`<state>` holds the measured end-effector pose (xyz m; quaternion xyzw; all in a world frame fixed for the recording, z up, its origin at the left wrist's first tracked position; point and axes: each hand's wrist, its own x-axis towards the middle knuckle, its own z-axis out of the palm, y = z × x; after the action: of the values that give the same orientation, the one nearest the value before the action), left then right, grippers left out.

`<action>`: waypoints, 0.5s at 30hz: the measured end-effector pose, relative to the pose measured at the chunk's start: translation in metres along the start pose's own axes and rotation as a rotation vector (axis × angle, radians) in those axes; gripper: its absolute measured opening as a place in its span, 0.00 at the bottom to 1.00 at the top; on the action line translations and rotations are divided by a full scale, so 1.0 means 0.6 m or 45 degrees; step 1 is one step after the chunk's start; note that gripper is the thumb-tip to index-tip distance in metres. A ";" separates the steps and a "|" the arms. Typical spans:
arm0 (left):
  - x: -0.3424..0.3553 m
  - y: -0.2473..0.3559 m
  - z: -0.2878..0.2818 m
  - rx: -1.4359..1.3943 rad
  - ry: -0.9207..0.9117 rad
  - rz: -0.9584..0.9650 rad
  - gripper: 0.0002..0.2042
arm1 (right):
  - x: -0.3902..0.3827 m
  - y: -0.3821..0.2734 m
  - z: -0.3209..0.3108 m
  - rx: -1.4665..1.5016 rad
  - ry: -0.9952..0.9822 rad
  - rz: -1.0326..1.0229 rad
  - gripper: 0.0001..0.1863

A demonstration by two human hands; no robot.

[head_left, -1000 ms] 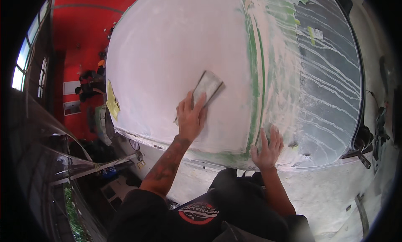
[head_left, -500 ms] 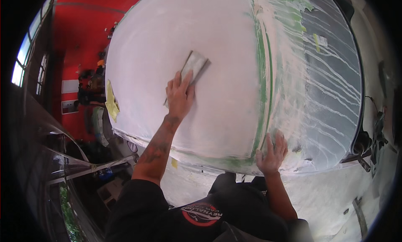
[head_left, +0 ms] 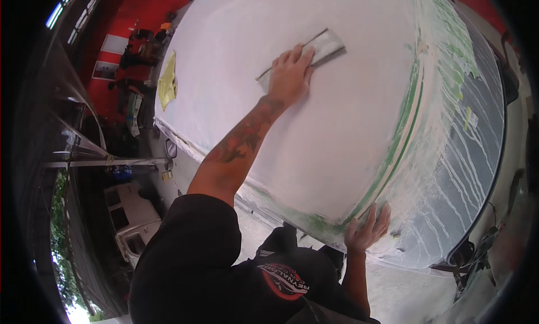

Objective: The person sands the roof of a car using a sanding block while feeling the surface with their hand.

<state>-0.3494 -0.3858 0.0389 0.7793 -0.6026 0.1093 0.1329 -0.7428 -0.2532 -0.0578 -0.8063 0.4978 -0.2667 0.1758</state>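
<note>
My left hand (head_left: pixel 290 77) is closed over a long, flat sanding block (head_left: pixel 325 48), pressing it on a broad, pale, dusty car roof panel (head_left: pixel 331 139). The block lies slantwise, its far end showing past my fingers and part of it hidden under my hand. Lower right, my right hand (head_left: pixel 369 228) rests with fingers apart on the panel's near edge, holding nothing. Beside it runs a green-edged seam (head_left: pixel 401 136), with patchy pale and green coating to its right.
Dark glass (head_left: pixel 455 195) streaked with milky runs lies to the right. A yellow cloth or paper (head_left: pixel 167 81) sits at the panel's left edge. Lower left stands a pale vehicle (head_left: pixel 135 212); a red wall (head_left: pixel 98 54) with clutter stands behind.
The whole view has turned and shifted. My left hand has slid the sanding block farther out across the panel, while my right hand stays by the seam at the near edge.
</note>
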 end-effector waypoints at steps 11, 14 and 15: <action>0.074 -0.112 -0.023 0.039 0.083 -0.197 0.19 | -0.003 -0.009 0.012 0.001 -0.007 -0.060 0.35; 0.088 -0.092 0.009 -0.023 0.053 -0.229 0.19 | -0.006 0.002 0.011 0.000 -0.018 -0.032 0.35; 0.066 -0.067 0.008 -0.042 0.067 -0.220 0.19 | -0.006 0.005 0.007 -0.006 -0.028 -0.034 0.35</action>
<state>-0.3007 -0.4138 0.0445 0.8229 -0.5312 0.1078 0.1703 -0.7438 -0.2510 -0.0639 -0.8162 0.4858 -0.2589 0.1756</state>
